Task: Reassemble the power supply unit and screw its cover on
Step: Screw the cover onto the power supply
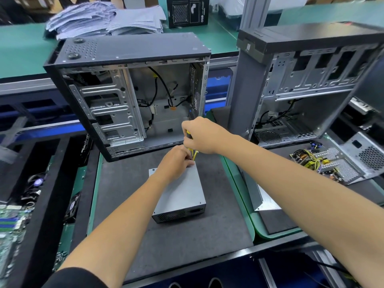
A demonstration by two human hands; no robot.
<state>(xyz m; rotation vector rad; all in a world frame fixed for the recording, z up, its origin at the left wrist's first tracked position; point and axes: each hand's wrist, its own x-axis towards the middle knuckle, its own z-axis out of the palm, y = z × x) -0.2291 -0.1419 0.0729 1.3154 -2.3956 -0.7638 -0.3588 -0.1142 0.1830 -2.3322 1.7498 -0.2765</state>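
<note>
On the grey mat [128, 204] before an open computer case [128, 94]: power supply [182, 196], cover on, screw-fastening apparently underway. Left hand [176, 165] curls over its far top edge, steadying; right hand [199, 136] grips a yellow-handled screwdriver [188, 135] upright, which next needs turning under downward pressure. Tip, screw and left fingertips are hidden.

A black cardboard box [188, 11] stands on the far green bench, behind the open computer case [133, 94]. On its right-hand edge a line of white print runs sideways, turned on its side. The large figures "850" can be read at the lower end of that line. The smaller white letters above the number are too blurred to make out. No other writing, label or brand can be read anywhere else in the scene.
</note>
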